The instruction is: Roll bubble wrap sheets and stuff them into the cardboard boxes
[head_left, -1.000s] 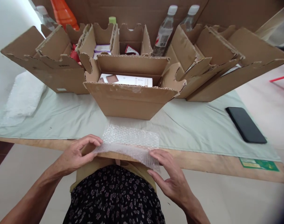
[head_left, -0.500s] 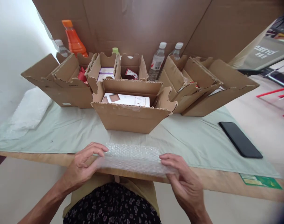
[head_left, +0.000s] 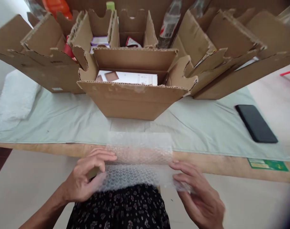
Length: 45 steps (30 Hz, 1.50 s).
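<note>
Head view, the only one: Bubble wrap (head_left: 137,176) spans the near edge of the table (head_left: 206,167), its far part lying over green cloth (head_left: 64,121) and wood, its near part out over the floral garment (head_left: 121,210). A crease or fold line appears to run across it between the hands.

Left hand (head_left: 84,175): half curled, thumb and fingers apart, the wrap's left end held lightly between them. Right hand (head_left: 199,194): loosely curled at the right end, fingers on the film; the thumb's contact is partly hidden.

Step in hand, judged: handling and folding the sheet at the table edge. Next move would seem to call for even tension from both hands and the near flap brought level with the far part. Thin film may slip or spring back; the unsupported near part may sag.

Surroundings: front carton (head_left: 130,101), open, holding a white box (head_left: 132,77), stands just beyond the wrap and limits room forward. More open cartons behind it, with a clear bottle (head_left: 168,25) among them. White plastic pile (head_left: 16,95) at left; phone (head_left: 256,123) and green card (head_left: 268,164) at right, well apart from the wrap and not in the way.
</note>
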{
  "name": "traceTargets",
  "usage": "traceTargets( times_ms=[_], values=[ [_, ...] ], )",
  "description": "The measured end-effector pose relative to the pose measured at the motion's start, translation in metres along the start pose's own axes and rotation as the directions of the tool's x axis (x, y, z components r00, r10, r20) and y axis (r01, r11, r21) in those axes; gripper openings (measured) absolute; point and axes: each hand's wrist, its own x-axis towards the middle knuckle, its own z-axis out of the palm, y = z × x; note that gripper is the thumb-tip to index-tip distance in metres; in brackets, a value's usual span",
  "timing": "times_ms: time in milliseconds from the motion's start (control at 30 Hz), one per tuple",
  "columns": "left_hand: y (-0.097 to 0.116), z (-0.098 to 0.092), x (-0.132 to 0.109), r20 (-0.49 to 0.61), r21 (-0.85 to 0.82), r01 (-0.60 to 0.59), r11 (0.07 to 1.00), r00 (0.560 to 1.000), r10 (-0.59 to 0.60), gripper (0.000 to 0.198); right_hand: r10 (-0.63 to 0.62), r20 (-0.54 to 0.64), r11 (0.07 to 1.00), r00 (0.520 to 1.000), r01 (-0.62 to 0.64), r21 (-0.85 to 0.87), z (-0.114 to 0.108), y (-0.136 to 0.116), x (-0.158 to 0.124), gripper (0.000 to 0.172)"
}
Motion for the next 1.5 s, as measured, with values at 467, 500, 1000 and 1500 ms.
traceTargets(
  times_ms=[467,500,1000,1500],
  values=[
    [-0.020,0.019,0.006,-0.239,0.595,0.273,0.756,0.958,-0.159,0.022,0.130,0.031,0.808,0.991,-0.088,-0.583,0.036,0.044,0.034,0.054],
    [-0.021,0.021,0.005,-0.238,0.631,0.275,0.725,0.959,-0.157,0.022,0.129,0.059,0.795,0.990,-0.068,-0.603,0.037,0.045,0.035,0.050],
    [-0.021,0.004,0.084,-0.085,0.689,-0.136,0.712,0.960,0.266,0.010,0.330,0.178,0.931,0.927,-0.351,0.103,0.055,-0.022,-0.012,0.057],
    [-0.019,0.039,0.022,0.172,-0.058,-0.050,0.997,0.983,0.059,0.055,0.336,0.363,0.656,0.869,-0.492,0.572,0.065,-0.026,-0.024,0.019]
  ],
)
